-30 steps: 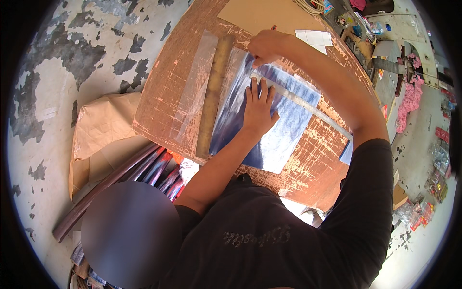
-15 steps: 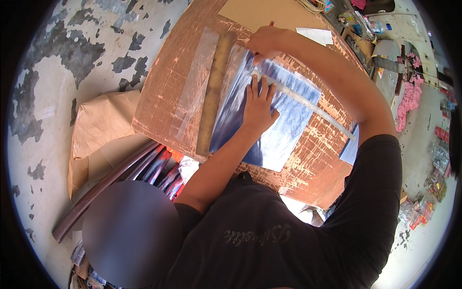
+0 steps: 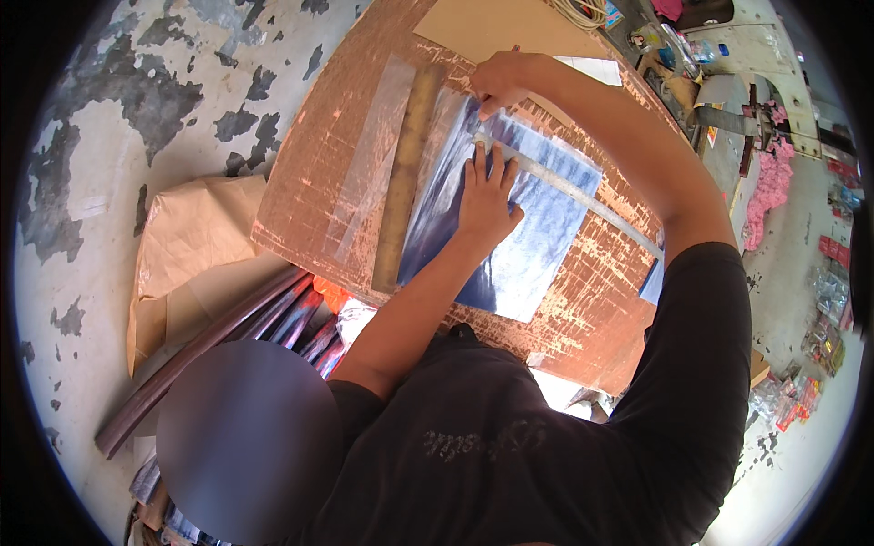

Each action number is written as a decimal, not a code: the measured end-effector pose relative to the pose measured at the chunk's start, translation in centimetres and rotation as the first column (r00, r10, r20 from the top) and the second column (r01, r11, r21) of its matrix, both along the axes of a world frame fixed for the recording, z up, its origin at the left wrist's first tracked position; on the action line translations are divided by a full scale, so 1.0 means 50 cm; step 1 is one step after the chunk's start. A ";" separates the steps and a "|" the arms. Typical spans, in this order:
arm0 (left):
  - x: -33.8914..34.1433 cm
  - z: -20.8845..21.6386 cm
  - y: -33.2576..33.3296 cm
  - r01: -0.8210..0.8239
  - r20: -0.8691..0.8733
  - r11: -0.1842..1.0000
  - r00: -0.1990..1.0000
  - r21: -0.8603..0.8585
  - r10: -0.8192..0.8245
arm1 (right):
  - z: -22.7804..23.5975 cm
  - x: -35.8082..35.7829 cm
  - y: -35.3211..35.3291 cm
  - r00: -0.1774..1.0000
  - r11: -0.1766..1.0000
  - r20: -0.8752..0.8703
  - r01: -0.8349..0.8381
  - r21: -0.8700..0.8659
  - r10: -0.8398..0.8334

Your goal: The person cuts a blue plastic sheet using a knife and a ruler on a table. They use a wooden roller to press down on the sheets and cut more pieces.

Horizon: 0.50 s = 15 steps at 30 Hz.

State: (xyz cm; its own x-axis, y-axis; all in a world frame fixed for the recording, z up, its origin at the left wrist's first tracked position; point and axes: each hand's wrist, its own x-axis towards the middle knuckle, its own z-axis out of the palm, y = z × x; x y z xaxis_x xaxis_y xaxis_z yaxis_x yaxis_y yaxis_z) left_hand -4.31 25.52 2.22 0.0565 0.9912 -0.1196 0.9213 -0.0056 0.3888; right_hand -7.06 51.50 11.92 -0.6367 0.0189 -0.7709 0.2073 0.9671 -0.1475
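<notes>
My left hand (image 3: 489, 193) lies spread on a glossy blue-and-white sheet (image 3: 537, 237), its fingertips at a pale straightedge ruler (image 3: 583, 196) that slants across the sheet. At the ruler's upper left end my right hand (image 3: 500, 80) is closed, close to the sheet's far edge. The end of a slim reddish tool (image 3: 516, 48) pokes out above that hand; its working tip is hidden. Left of the sheet lies a long yellow-brown bar (image 3: 408, 173), with a clear plastic strip (image 3: 369, 150) beside it.
The scratched brown tabletop (image 3: 314, 155) bears a tan board (image 3: 492, 23) and a white paper (image 3: 594, 69) at its far side. Rolled sheets (image 3: 214, 355) and brown wrapping paper (image 3: 196, 237) stand at the left. Pink cloth (image 3: 772, 196) and clutter lie at the right.
My right elbow and upper arm have shifted slightly left. Both hands stay almost where they were on the sheet and ruler.
</notes>
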 end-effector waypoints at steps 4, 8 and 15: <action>0.005 0.008 0.002 0.020 0.010 1.000 1.000 -0.015 -0.020 | -0.013 0.045 -0.001 0.990 0.993 -0.090 0.111 0.043 -0.107; -0.004 -0.002 -0.001 -0.001 -0.053 1.000 0.999 -0.014 0.000 | 0.003 0.177 -0.050 0.812 0.884 -0.407 0.467 0.023 -0.418; 0.026 0.013 -0.014 0.057 -0.112 0.998 0.992 -0.012 -0.058 | -0.100 0.732 -0.294 0.337 0.410 -0.656 0.911 0.045 -0.676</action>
State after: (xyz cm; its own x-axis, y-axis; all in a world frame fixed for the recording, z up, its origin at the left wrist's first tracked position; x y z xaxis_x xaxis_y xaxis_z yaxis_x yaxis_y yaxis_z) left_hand -3.00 24.82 2.86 0.0991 0.9856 -0.1371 0.9575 -0.0569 0.2828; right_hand 29.53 36.78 6.93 -0.3809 0.9102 -0.1628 0.9156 0.3467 -0.2036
